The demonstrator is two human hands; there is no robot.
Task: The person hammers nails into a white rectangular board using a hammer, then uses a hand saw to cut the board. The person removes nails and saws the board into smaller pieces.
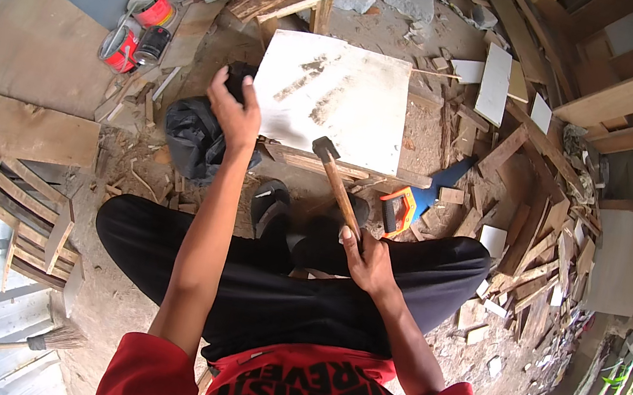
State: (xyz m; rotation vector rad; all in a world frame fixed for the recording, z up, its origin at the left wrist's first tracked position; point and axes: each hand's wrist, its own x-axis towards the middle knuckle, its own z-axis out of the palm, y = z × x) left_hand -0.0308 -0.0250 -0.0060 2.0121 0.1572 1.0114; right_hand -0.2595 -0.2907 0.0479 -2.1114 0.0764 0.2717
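My right hand [366,264] is closed round the wooden handle of a hammer [341,187], whose dark head rests over the front edge of a white board [367,93]. The board has dark dirty smears and lies on a low wooden stand [306,160] in front of my knees. At the board's left edge is my left hand [236,115], its thumb and fingers spread apart. Something dark shows behind those fingers; I cannot make out whether they touch it. Beside that wrist lies a black plastic bag [194,139].
A handsaw [398,211] with an orange and black handle leans right of the stand. Wood offcuts [534,225] are heaped on the right. Red paint cans [119,47] stand at the left, wooden slatted pieces [36,222] nearer, and a broom [54,339] lower left.
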